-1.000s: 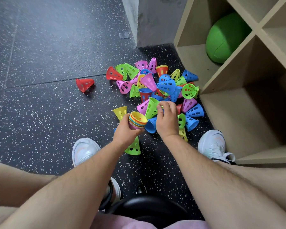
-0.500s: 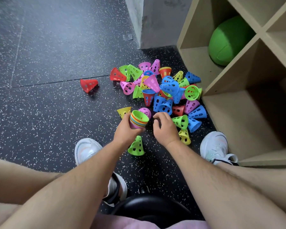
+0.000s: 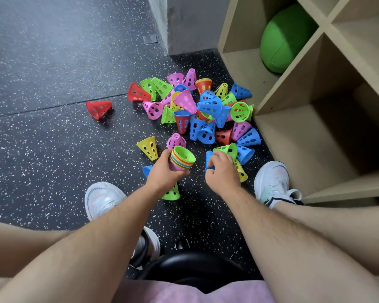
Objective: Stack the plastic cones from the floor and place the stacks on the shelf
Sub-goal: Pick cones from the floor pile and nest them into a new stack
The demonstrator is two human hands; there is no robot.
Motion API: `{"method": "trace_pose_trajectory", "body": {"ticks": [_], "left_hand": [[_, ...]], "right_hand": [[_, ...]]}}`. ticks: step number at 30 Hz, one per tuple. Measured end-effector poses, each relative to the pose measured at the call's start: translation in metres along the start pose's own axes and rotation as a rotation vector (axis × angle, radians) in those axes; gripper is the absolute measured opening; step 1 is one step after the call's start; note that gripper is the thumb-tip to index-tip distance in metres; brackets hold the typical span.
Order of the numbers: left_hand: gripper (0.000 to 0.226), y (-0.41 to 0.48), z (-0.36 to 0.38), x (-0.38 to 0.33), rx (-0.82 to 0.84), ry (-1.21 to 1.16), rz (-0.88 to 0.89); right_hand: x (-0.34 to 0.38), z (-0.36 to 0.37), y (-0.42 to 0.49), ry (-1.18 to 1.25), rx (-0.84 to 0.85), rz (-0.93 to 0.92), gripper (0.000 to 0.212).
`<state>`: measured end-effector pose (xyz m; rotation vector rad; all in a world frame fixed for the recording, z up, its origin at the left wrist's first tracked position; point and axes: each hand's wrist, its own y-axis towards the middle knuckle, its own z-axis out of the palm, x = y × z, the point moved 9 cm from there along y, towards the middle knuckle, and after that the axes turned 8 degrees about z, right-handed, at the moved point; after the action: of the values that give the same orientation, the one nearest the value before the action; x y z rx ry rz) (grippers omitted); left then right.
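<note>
- Head view, your left hand: fingers wrapped round a stack of nested cones, green rim uppermost.
- Your right hand: fingers curled on a blue cone, at 3 o'clock of the stack.
- Loose cones: heaped on the floor, 12 o'clock of your hands.
- Lone red cone: 10 o'clock, apart from the heap.
- Shelf: 2 o'clock; green ball in one compartment.

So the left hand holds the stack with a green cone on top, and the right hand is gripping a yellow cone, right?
Not quite: the head view shows the right hand gripping a blue cone, not yellow. The left hand does hold the green-topped stack.
</note>
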<state>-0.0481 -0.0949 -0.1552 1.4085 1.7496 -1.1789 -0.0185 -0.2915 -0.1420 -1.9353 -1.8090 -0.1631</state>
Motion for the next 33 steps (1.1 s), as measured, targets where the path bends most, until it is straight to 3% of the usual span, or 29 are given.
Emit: {"method": "trace_pose_trajectory", "body": {"ticks": [7,14,16,19,21,27,33], "left_hand": [[0.067,-0.002,0.008,0.001,0.026,-0.010,-0.009],[0.067,-0.003,0.003,0.004,0.001,-0.012,-0.020],[0.069,-0.002,0.001,0.006,-0.007,-0.013,-0.022],[0.069,-0.002,0.000,0.009,-0.018,-0.016,-0.027],[0.069,-0.001,-0.001,0.009,-0.024,-0.019,-0.032],[0.064,0.001,-0.010,0.006,-0.072,-0.031,-0.020],[0.066,0.003,-0.029,0.007,-0.155,-0.040,-0.013]], "right_hand": [[-0.023,0.012,0.001,0.001,0.155,0.116,0.040],[-0.015,0.005,0.006,0.075,0.098,0.104,0.059],[-0.016,-0.003,0.011,0.113,0.043,0.130,0.053],[-0.010,-0.024,0.017,0.212,-0.089,0.108,0.023],[-0.002,-0.038,0.020,0.271,-0.173,0.059,0.015],[0.036,-0.061,0.025,0.403,-0.247,-0.068,0.023],[0.075,-0.037,0.022,0.388,-0.121,-0.194,0.026]]}}
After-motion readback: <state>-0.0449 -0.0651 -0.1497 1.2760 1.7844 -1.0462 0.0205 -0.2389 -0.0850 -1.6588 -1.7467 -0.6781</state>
